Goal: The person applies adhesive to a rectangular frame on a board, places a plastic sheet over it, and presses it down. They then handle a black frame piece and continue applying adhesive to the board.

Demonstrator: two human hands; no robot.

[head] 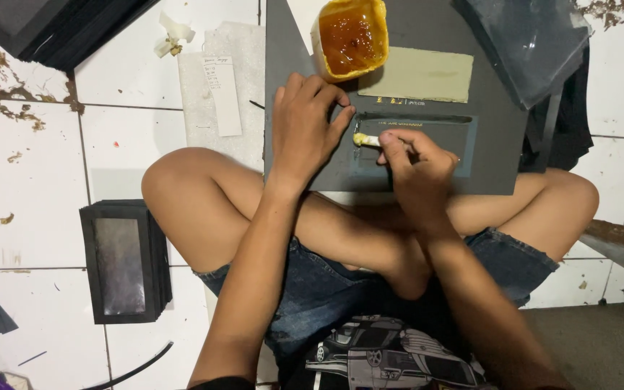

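Observation:
I sit cross-legged on a tiled floor with a dark grey card sheet (492, 144) lying in front of my knees. My left hand (308, 128) presses flat on the sheet, fingers spread beside a rectangular window cut-out (435, 144). My right hand (417, 167) grips a small glue brush (365, 139) whose yellow-coated tip touches the cut-out's left edge. A yellow tub of amber glue (350, 36) stands on the sheet just beyond my left hand. A pale green card strip (427, 74) lies next to the tub.
A stack of black window-fronted boxes (124, 261) sits on the floor at my left knee. A white foam slab (196, 108) with a paper slip lies left of the sheet. Clear plastic film (536, 40) is at the top right, and more dark sheets (52, 29) at the top left.

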